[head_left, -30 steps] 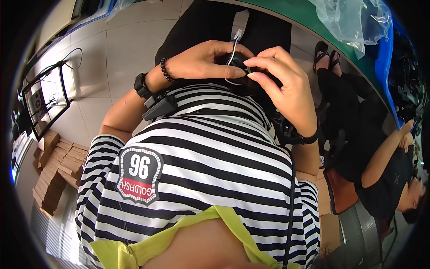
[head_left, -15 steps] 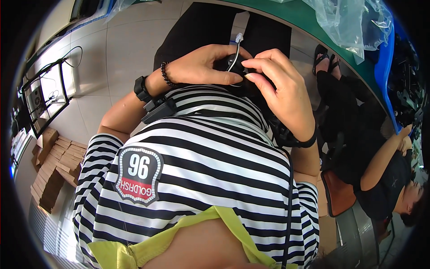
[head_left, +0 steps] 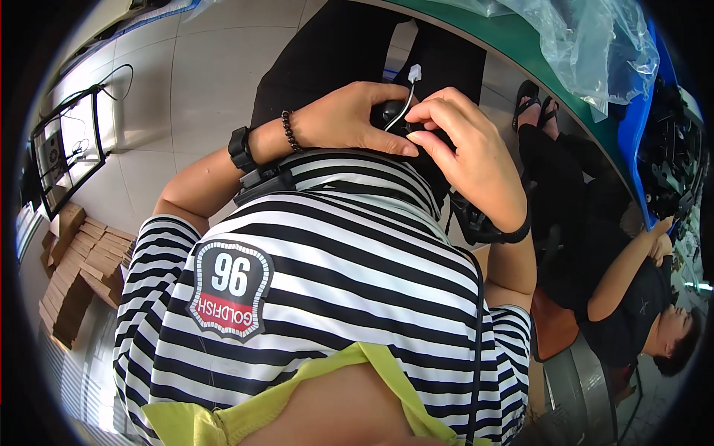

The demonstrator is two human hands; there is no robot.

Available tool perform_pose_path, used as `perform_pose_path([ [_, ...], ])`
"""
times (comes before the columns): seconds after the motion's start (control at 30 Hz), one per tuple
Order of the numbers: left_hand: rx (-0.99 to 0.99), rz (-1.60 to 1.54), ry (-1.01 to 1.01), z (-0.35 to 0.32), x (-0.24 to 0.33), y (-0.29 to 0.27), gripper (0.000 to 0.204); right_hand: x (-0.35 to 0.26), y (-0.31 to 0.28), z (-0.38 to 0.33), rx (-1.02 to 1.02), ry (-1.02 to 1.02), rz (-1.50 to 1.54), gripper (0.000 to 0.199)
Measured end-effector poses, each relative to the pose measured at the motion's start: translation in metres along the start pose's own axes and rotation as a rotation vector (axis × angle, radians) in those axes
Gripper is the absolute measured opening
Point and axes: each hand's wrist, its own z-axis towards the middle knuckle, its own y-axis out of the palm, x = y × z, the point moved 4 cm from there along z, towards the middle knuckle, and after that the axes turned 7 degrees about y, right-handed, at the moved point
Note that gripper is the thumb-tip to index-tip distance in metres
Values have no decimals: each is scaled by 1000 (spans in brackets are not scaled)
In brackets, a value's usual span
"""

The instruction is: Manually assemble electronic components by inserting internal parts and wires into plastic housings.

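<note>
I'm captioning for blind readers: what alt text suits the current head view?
A person's left hand holds a rounded black part, the right hand close beside it; a thin cable with a white connector shows between them. A co-worker is at right.

Scene bright; light probably from left, with glare on floor tiles [head_left: 149, 111]. Plastic sheet [head_left: 595, 44] glints. Black trousers [head_left: 312, 67] lose detail. Fisheye bends edges; rim black.

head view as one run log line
left hand: holds black part | right hand: fingertips beside it, grip unclear | white connector: at end of cable
</note>
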Motion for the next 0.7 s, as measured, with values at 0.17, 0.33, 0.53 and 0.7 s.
perform_pose_path([
  [0.17, 65, 37, 57, 0, -2, 3, 65, 3, 4, -6, 45, 49, -59, 18],
  [0.33, 65, 76, 101, 2, -3, 6, 65, 0, 7, -9, 109, 13, -162, 20],
  [0.53, -1, 106, 108, 1, -2, 8, 69, -4, 14, -6, 157, -87, -362, 25],
  [0.7, 35, 127, 125, 3, -3, 14, 71, 9, 19, -8, 124, -28, -414, 31],
])
